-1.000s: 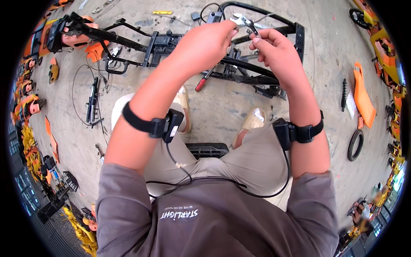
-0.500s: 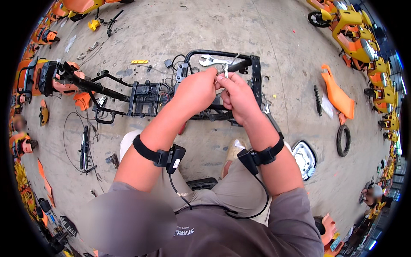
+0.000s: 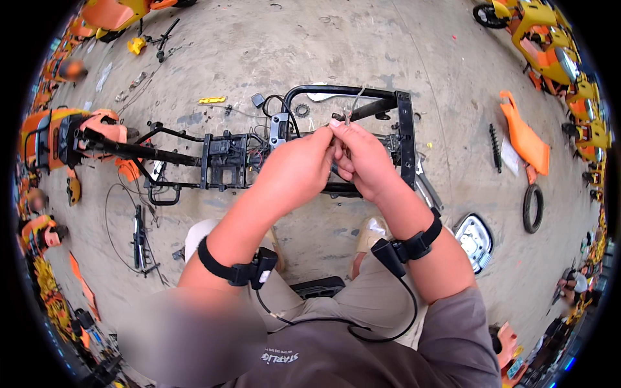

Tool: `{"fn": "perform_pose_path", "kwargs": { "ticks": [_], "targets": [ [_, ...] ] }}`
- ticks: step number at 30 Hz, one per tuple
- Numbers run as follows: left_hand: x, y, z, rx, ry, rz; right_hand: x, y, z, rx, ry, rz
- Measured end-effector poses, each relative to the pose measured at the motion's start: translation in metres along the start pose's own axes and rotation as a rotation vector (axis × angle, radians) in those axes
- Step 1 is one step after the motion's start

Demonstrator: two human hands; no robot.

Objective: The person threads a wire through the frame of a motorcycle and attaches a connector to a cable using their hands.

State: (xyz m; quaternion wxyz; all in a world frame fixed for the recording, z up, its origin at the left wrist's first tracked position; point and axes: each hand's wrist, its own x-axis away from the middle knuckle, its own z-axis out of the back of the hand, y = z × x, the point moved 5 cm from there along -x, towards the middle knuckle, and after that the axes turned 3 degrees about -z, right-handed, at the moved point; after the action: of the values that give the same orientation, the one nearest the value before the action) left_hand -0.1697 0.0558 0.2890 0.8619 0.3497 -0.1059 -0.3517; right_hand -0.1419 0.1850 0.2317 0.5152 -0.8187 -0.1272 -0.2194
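My left hand [image 3: 299,160] and my right hand [image 3: 367,160] meet above the rear of a bare black scooter frame [image 3: 405,139], thumbs and fingers closed together. From the right-hand pinch a thin grey cable [image 3: 357,100] sticks up past the rear tube. Whatever lies in the left fingertips is too small and covered to make out. Behind the top tube, an adjustable wrench [image 3: 320,97] lies on the floor, mostly hidden. Left of my hands, a black bracket [image 3: 279,127] and loose wiring [image 3: 257,152] sit on the frame.
A yellow tool [image 3: 211,100] and a small sprocket [image 3: 302,110] lie beyond the frame. On the right are a shock absorber [image 3: 495,147], an orange panel [image 3: 527,142], a tyre [image 3: 533,208] and a silver-and-black cover [image 3: 474,242]. Scooters [image 3: 540,42] line both sides.
The view has shifted, so the frame and floor items sit slightly lower and to the right. A silver piece that stood above the fingertips no longer shows clearly; my hands remain together.
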Motion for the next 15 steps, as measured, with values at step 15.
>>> {"fn": "perform_pose_path", "kwargs": {
  "ticks": [15],
  "targets": [
    [0.022, 0.002, 0.005, 0.554, -0.152, 0.19, 0.003, -0.022, 0.007, -0.535, -0.226, 0.113]
  ]
}}
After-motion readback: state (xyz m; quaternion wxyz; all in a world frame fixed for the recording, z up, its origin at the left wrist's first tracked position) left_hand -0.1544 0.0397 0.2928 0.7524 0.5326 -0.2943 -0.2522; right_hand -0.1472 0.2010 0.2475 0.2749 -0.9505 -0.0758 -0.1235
